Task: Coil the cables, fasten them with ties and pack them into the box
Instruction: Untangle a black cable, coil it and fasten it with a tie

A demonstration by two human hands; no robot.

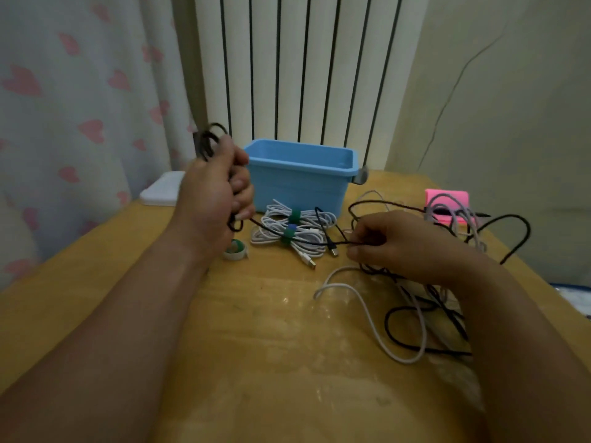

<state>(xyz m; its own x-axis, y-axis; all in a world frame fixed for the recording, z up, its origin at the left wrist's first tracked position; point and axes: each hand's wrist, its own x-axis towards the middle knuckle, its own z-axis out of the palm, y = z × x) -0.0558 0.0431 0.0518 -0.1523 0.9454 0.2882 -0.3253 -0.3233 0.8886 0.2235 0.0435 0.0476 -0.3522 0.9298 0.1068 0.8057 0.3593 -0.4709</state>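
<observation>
- Black cable [208, 142] coiled in the curled left hand [214, 190], raised just left of the blue box [303, 177].
- Pinched further along by the right hand [403, 244], low over the table [256, 330].
- Feed slack evenly, keeping each loop the same size.
- Draw gently out of the tangle with the loose white cable [367, 314] to avoid snags.
- Then reach for the tie roll [235, 249] beside the two tied white bundles [294, 231].

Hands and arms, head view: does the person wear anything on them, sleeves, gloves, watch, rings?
Nothing worn shows. The left hand and right hand are ungloved, with no ring visible. The left forearm and right forearm are bare to the frame's edge: no sleeve, watch or bracelet.
</observation>
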